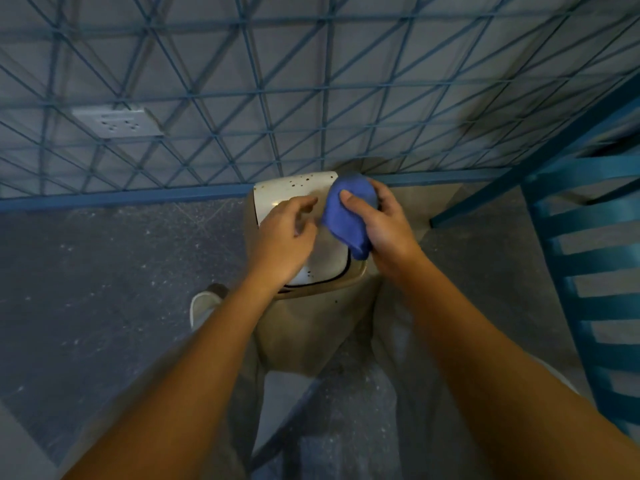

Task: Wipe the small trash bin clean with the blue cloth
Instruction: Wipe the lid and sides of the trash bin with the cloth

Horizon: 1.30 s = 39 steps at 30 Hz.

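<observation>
Nearest, beige trousers showed below both hands. A pale shoe sat on the speckled floor, down and left of the left hand. The bin stood directly under the hands, its beige body between the legs and its white lid flecked with dark spots. The left hand lay over the lid with its fingers loosely curled and holding nothing; whether it touched the lid could not be told. Just right of it, the right hand gripped the bunched cloth, thumb on top, over the lid's right edge. Beyond the grip rose a grey wall crossed by a blue grid, with a socket far up and left. A blue slatted frame stood right of the grip.
</observation>
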Each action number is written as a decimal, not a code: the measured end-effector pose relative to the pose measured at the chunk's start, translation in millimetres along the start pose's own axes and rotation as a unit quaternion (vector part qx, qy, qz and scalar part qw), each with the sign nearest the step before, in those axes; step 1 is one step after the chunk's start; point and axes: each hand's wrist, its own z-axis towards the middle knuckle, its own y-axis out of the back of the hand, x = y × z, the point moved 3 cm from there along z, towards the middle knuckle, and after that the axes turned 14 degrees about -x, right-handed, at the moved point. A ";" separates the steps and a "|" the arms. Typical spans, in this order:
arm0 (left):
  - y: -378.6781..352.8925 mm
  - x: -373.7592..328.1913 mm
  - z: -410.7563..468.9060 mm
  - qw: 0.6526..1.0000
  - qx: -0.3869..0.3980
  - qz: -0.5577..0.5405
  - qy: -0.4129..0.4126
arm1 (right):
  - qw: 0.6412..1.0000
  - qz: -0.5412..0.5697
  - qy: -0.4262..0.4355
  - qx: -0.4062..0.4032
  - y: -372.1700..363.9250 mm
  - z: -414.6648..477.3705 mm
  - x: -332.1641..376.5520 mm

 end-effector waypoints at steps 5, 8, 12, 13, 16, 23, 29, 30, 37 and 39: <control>-26.2 -6.6 26.2 0.965 0.039 0.188 -0.180 | 0.994 -0.063 0.033 -0.078 39.3 22.5 -4.1; -42.8 -10.9 44.5 0.929 0.099 0.277 -0.223 | 0.981 -0.158 0.079 -0.075 38.0 27.2 -12.6; -56.3 -5.5 52.2 0.894 0.170 0.341 -0.237 | 0.958 -0.238 0.155 -0.044 20.8 27.9 -17.0; -57.3 -4.2 52.3 0.893 0.170 0.339 -0.242 | 0.952 -0.251 0.168 -0.041 19.6 27.6 -17.6; -56.8 -1.2 52.6 0.895 0.160 0.326 -0.258 | 0.939 -0.285 0.190 -0.038 22.7 22.4 -21.4; -56.9 0.5 52.2 0.898 0.154 0.320 -0.258 | 0.934 -0.307 0.172 -0.053 32.9 -3.7 -56.8; -59.7 2.3 52.9 0.901 0.152 0.316 -0.256 | 0.928 -0.319 0.186 -0.046 28.2 3.4 -42.0; -60.0 2.4 52.9 0.901 0.152 0.316 -0.256 | 0.925 -0.323 0.196 -0.041 27.1 5.7 -36.9; -60.0 2.2 53.0 0.899 0.153 0.319 -0.259 | 0.927 -0.300 0.218 -0.054 22.6 -1.0 -41.6; -60.2 1.4 52.6 0.897 0.153 0.324 -0.259 | 0.935 -0.282 0.199 -0.078 23.6 -7.7 -52.7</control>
